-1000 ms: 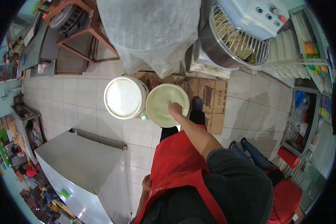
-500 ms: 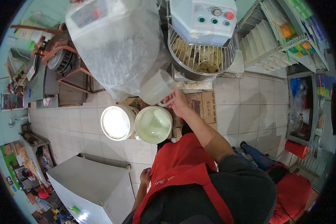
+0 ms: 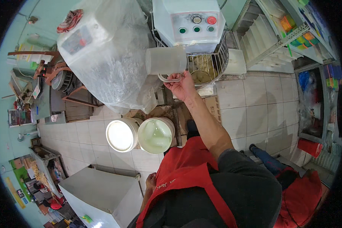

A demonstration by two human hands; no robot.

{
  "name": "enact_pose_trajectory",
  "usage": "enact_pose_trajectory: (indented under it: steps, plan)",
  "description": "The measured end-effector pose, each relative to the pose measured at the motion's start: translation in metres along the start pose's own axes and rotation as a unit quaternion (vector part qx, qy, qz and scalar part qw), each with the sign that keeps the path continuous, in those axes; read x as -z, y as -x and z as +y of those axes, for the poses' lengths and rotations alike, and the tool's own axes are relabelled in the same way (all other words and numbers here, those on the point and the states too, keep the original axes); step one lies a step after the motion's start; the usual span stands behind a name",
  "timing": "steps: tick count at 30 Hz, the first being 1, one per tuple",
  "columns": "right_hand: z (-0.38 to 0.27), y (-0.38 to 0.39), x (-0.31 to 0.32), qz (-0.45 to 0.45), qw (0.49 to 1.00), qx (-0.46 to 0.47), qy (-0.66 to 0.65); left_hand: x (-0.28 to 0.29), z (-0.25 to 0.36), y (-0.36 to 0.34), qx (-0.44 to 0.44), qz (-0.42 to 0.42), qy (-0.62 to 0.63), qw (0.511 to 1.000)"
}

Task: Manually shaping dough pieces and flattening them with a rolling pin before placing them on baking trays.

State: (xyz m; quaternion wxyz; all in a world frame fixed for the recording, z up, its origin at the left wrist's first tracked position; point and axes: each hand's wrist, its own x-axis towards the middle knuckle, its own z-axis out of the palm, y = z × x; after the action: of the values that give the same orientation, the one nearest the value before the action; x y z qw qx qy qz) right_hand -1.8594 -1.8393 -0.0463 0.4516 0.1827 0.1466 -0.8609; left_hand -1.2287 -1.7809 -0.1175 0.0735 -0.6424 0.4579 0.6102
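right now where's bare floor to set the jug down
Bare tiles lie left of the lidded white bucket, toward the steel table, and right of the cardboard. Crowded around the mixer, where the right hand holds the jug.

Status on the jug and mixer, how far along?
Done: the jug is lifted off the floor buckets up to the mixer bowl. In hand: right hand grips its handle, jug level. Left: nothing visibly poured. Left hand hangs by the apron.

Jug (image 3: pixel 165 60) frosted translucent plastic, matt; mixer guard (image 3: pixel 212 64) bare metal wire; buckets (image 3: pixel 155 135) smooth glossy plastic; floor (image 3: pixel 250 110) glazed tile; apron (image 3: pixel 186 171) red cloth.
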Motion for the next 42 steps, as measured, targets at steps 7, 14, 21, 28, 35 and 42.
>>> enact_pose_trajectory:
  steps: [7,14,21,28,35,42]
  plan:
    - [0.023,0.010,0.016,-0.002,0.986,-0.029,0.163,0.001,-0.001,0.000,-0.031,-0.022,0.038,0.999]
    - [0.116,0.069,0.065,-0.002,0.589,0.068,0.805,0.004,-0.031,0.004,-0.053,-0.009,0.111,0.992]
    - [0.200,0.109,0.183,-0.060,0.478,-0.062,0.874,0.012,-0.027,0.030,0.011,0.056,-0.060,0.997]
    - [0.276,0.088,0.266,0.061,0.460,-0.133,0.876,0.040,-0.084,0.041,0.014,0.053,0.043,0.998]
    - [0.337,0.028,0.345,0.222,0.491,-0.165,0.826,0.099,-0.152,0.074,0.098,0.054,0.109,0.988]
    - [0.371,-0.011,0.372,0.323,0.591,-0.172,0.719,0.160,-0.213,0.105,0.156,0.060,0.127,0.978]
